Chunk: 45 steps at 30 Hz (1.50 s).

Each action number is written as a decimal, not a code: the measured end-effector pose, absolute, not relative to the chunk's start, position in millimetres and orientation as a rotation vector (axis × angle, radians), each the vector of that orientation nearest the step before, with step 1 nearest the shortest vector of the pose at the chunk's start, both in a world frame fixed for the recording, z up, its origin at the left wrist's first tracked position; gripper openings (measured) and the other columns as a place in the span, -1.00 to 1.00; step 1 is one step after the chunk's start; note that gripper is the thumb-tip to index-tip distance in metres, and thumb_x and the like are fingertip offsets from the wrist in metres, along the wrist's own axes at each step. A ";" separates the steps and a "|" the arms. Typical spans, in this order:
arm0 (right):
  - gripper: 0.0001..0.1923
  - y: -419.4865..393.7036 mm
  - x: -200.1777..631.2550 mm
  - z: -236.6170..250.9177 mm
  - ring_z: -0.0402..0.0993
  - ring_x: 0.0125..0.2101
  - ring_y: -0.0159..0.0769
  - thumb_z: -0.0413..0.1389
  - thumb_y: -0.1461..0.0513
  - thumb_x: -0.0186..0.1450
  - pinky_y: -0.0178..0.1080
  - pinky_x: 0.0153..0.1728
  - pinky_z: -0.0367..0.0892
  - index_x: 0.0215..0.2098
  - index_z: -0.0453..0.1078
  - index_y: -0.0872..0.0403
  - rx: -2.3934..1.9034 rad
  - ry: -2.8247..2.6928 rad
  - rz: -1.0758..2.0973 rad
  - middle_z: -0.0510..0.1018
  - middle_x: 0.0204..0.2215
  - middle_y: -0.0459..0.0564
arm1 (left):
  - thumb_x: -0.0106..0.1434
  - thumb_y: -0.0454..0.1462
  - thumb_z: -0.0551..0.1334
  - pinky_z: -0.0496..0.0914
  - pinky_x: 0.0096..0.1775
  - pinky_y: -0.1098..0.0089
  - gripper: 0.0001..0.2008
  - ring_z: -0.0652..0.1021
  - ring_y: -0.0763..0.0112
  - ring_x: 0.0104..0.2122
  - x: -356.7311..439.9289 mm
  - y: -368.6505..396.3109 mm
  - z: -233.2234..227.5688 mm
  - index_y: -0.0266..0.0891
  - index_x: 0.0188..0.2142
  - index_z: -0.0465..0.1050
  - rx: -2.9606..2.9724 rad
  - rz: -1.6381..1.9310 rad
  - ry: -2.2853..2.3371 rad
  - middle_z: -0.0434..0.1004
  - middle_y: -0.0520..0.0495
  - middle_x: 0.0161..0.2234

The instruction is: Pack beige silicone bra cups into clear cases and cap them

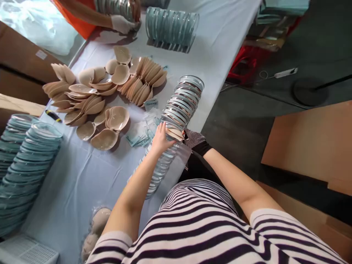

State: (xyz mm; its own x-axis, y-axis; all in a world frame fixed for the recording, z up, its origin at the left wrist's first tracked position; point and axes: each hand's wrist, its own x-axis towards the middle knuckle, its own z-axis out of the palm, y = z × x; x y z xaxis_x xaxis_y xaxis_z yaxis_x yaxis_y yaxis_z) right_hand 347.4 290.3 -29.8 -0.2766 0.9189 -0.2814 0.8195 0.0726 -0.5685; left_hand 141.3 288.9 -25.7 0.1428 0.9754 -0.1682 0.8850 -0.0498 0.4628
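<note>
Both my hands are at the table's right edge, on either side of a beige adhesive bra cup (175,134) set in among clear round plastic cases. My bare left hand (162,140) grips its left side, thumb below and fingers above. On the opposite side, my right hand (195,140), in a dark dotted glove, pinches the edge; its fingertips are partly hidden. A row of nested clear cases (183,99) with beige and silvery contents leans away beyond my hands. More clear cases (159,172) lie under my left forearm. Small printed cards (141,130) are scattered left of my hand.
Beige bra cups (110,88) lie in piles on the white-covered table (90,172). Tall stacks of clear cases (33,172) stand at left, another row (172,27) at the back. A co-worker's gloved hand (122,24) holds cases there. Cardboard boxes (310,143) stand right.
</note>
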 end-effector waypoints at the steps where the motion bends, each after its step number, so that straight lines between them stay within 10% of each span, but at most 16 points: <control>1: -0.75 290.3 348.1 -30.5 0.54 -0.18 -0.22 0.13 0.17 0.30 -0.32 -0.22 0.31 -0.07 0.44 0.04 -1.795 -2.158 1.001 0.62 -0.12 0.01 | -0.01 -0.08 0.49 0.11 0.33 -0.01 0.17 0.05 -0.09 0.40 140.3 288.7 -26.3 -0.24 0.43 -0.17 1.983 0.252 1.772 -0.03 -0.39 0.41; 12: -0.63 292.6 335.4 -57.5 0.55 -0.11 -0.14 -0.12 0.17 0.47 -0.25 -0.18 0.32 0.04 0.47 0.06 -1.829 -2.198 0.921 0.60 -0.04 0.15 | 0.04 -0.04 0.45 0.33 0.22 0.10 0.06 0.12 0.00 0.38 137.2 274.6 -17.5 -0.10 0.41 -0.08 2.041 0.131 1.780 -0.02 -0.30 0.42; 32: -0.79 291.2 347.0 -60.9 0.56 -0.22 -0.29 0.06 0.20 0.36 -0.33 -0.19 0.34 -0.20 0.55 0.04 -1.746 -1.876 1.333 0.66 -0.23 -0.03 | 0.15 -0.06 0.37 0.23 0.28 0.01 -0.15 0.19 -0.01 0.35 154.7 275.9 -21.2 -0.22 0.33 0.06 2.067 0.252 1.882 0.16 -0.38 0.33; 45: -0.70 302.2 348.4 -36.6 0.58 -0.12 -0.26 0.02 0.19 0.40 -0.31 -0.12 0.38 0.03 0.51 -0.03 -1.691 -2.070 1.448 0.66 -0.14 -0.02 | 0.23 -0.08 0.33 0.22 0.24 0.00 -0.58 0.30 -0.01 0.27 154.1 276.9 -15.6 -0.12 0.04 0.43 2.273 0.274 1.803 0.29 -0.28 0.22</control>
